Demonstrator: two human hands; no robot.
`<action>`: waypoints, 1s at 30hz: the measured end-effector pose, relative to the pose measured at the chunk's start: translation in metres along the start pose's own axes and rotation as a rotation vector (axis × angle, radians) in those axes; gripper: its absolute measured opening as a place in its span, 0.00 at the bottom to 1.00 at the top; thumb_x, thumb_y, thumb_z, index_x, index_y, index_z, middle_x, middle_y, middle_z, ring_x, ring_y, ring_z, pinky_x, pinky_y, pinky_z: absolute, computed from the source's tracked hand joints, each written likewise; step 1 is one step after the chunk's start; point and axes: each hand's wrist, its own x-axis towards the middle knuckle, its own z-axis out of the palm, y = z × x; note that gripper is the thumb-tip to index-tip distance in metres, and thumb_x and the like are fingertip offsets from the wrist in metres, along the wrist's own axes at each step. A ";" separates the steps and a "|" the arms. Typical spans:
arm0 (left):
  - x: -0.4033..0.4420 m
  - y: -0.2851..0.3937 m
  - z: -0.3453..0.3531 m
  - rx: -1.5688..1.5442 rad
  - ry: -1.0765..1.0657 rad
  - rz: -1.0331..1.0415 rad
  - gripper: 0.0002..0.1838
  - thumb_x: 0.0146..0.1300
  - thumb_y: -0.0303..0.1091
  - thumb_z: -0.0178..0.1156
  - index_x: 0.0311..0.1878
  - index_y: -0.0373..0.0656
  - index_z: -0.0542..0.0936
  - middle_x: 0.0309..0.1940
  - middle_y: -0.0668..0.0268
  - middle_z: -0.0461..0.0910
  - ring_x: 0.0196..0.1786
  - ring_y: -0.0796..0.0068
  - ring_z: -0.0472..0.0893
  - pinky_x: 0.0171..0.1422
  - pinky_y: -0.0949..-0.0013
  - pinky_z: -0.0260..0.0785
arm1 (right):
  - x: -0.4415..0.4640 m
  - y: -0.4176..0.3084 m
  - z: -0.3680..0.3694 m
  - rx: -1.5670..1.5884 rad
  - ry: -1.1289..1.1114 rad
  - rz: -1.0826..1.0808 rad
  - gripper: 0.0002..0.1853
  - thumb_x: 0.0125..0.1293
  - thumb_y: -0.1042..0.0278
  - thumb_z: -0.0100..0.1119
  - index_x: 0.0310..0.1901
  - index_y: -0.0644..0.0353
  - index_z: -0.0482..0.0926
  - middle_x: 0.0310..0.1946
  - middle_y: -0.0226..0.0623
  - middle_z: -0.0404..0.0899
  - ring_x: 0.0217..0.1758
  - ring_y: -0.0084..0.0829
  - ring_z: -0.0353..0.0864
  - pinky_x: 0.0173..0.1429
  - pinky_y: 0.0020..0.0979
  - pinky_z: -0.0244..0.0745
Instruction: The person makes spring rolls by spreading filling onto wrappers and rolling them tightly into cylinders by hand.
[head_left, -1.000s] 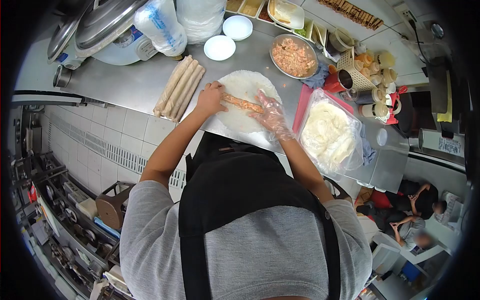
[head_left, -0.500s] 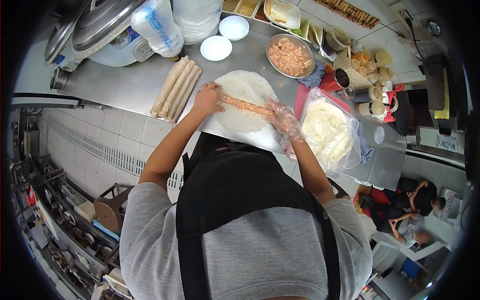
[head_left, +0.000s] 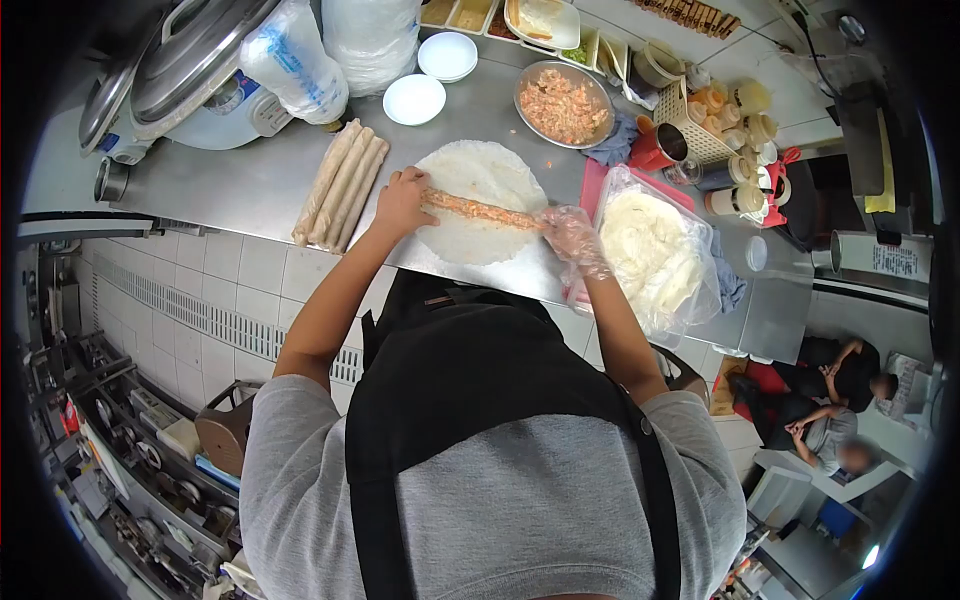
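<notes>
A round, thin white wrapper lies flat on the steel counter, with a strip of orange-pink minced filling across its middle. My bare left hand rests at the strip's left end, thumb apart from the fingers. At the right end, my right hand, in a clear plastic glove, has its fingers bunched against the filling; the fingertips are partly hidden. Several long finished rolls lie side by side left of my left hand. Beyond my right hand sits a plastic-lined container of pale, soft paste.
Behind the wrapper are a metal bowl of filling and two white bowls. Sauce bottles and a red cup stand at the right. Large rice cookers are at back left. Two people sit at the lower right.
My right hand has shifted slightly off the filling toward the strip's right end, uncovering a little more of it. My left hand stays at the left end. The whole view has shifted slightly.
</notes>
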 end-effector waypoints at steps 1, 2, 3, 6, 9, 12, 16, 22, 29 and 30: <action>0.000 0.001 0.000 -0.004 0.007 -0.001 0.42 0.33 0.44 0.82 0.57 0.46 0.78 0.60 0.65 0.72 0.63 0.58 0.71 0.60 0.52 0.73 | 0.003 0.007 -0.008 -0.002 -0.001 -0.005 0.13 0.62 0.59 0.64 0.43 0.56 0.83 0.43 0.50 0.83 0.48 0.48 0.82 0.57 0.45 0.75; -0.001 0.001 0.000 -0.007 0.011 -0.003 0.41 0.33 0.43 0.82 0.57 0.46 0.78 0.60 0.65 0.72 0.63 0.58 0.71 0.60 0.52 0.73 | 0.005 0.015 -0.016 0.013 0.097 -0.035 0.13 0.63 0.57 0.63 0.43 0.56 0.84 0.37 0.46 0.83 0.44 0.45 0.83 0.53 0.44 0.76; -0.002 0.000 0.000 -0.006 0.011 -0.006 0.41 0.33 0.43 0.82 0.57 0.46 0.78 0.60 0.65 0.72 0.63 0.58 0.71 0.60 0.52 0.73 | 0.010 0.017 -0.023 0.031 0.195 -0.064 0.14 0.63 0.55 0.63 0.42 0.56 0.84 0.30 0.42 0.84 0.39 0.42 0.83 0.50 0.42 0.77; -0.002 0.001 0.002 0.003 0.019 0.010 0.41 0.33 0.43 0.82 0.56 0.46 0.78 0.60 0.65 0.72 0.63 0.58 0.71 0.59 0.52 0.73 | 0.039 -0.041 -0.095 0.174 0.438 0.188 0.17 0.67 0.53 0.61 0.44 0.60 0.83 0.35 0.44 0.85 0.41 0.42 0.83 0.50 0.42 0.77; 0.000 0.002 -0.001 0.009 -0.003 0.001 0.42 0.33 0.43 0.82 0.57 0.46 0.78 0.60 0.64 0.72 0.63 0.57 0.71 0.60 0.52 0.73 | 0.082 -0.034 -0.112 0.093 0.623 0.064 0.23 0.68 0.50 0.58 0.52 0.61 0.81 0.45 0.49 0.84 0.52 0.44 0.81 0.59 0.43 0.73; 0.000 0.000 -0.001 0.009 0.005 0.014 0.42 0.32 0.43 0.82 0.57 0.45 0.78 0.60 0.64 0.72 0.63 0.57 0.72 0.60 0.52 0.73 | 0.092 -0.029 -0.114 -0.182 0.512 0.013 0.27 0.69 0.47 0.55 0.61 0.58 0.77 0.56 0.51 0.79 0.63 0.44 0.76 0.67 0.44 0.67; -0.001 0.002 -0.002 0.017 0.005 -0.009 0.42 0.32 0.44 0.82 0.57 0.45 0.79 0.60 0.65 0.72 0.63 0.58 0.71 0.60 0.52 0.73 | 0.068 -0.056 -0.097 -0.148 0.176 0.193 0.25 0.70 0.50 0.55 0.64 0.52 0.76 0.58 0.45 0.79 0.64 0.43 0.75 0.69 0.42 0.67; -0.001 -0.001 0.002 -0.009 0.010 -0.008 0.42 0.32 0.43 0.82 0.57 0.45 0.78 0.60 0.65 0.72 0.63 0.58 0.71 0.60 0.52 0.73 | 0.018 -0.019 0.021 0.116 0.083 0.016 0.19 0.67 0.58 0.59 0.56 0.55 0.80 0.51 0.39 0.84 0.51 0.40 0.83 0.61 0.37 0.74; -0.001 0.000 0.000 -0.026 -0.005 -0.001 0.42 0.32 0.44 0.82 0.57 0.45 0.78 0.60 0.65 0.71 0.64 0.59 0.71 0.61 0.52 0.72 | 0.008 -0.066 -0.021 0.378 -0.083 0.343 0.26 0.64 0.57 0.63 0.63 0.53 0.74 0.56 0.43 0.81 0.59 0.44 0.79 0.65 0.40 0.71; -0.001 0.001 0.000 -0.027 -0.006 0.002 0.42 0.32 0.44 0.82 0.57 0.45 0.78 0.60 0.65 0.71 0.64 0.59 0.71 0.61 0.52 0.72 | 0.012 -0.055 -0.008 0.305 -0.033 0.223 0.30 0.62 0.57 0.66 0.65 0.51 0.73 0.59 0.47 0.78 0.63 0.47 0.75 0.67 0.42 0.70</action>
